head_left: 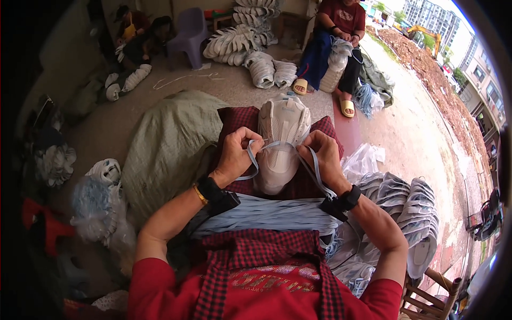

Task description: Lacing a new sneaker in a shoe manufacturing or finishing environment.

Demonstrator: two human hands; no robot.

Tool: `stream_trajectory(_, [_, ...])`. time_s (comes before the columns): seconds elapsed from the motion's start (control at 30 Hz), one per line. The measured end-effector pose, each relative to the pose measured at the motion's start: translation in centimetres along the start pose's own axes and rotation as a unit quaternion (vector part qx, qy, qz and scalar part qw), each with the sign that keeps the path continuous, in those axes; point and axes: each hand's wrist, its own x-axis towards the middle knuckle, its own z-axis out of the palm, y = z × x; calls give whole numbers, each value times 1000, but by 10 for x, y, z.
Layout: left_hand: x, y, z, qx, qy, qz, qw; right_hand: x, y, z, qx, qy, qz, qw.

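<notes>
A white and beige shoe upper [278, 165] rests on a red-and-black checked cushion [234, 121] in front of me, its rounded toe towards me. One light blue shoelace [277, 144] runs across the upper. On its left side, my left hand [241, 152] is closed, pinching the lace, and a loop hangs below the fingers. Opposite it, my right hand [324, 156] pinches the lace at the upper's right edge, with a length trailing down towards the wrist. Across my lap lies a thick bundle of light blue laces [261, 216].
Stacked shoe uppers [397, 205] stand at my right, near a wooden chair [434, 296]. A grey-green sack [165, 144] lies to the left, beside bagged uppers [101, 205]. Farther off are a seated co-worker [341, 26], a purple chair [189, 34] and heaped uppers [234, 45].
</notes>
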Motion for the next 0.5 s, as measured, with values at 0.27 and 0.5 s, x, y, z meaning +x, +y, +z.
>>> stream_trajectory(0.27, [-4,14,4,112,-6,48,993,10,-24,10,-164,-50,-87,981])
stream_trajectory(0.5, [-4,14,4,135,14,41,990,10,-1,0,59,-111,29,992])
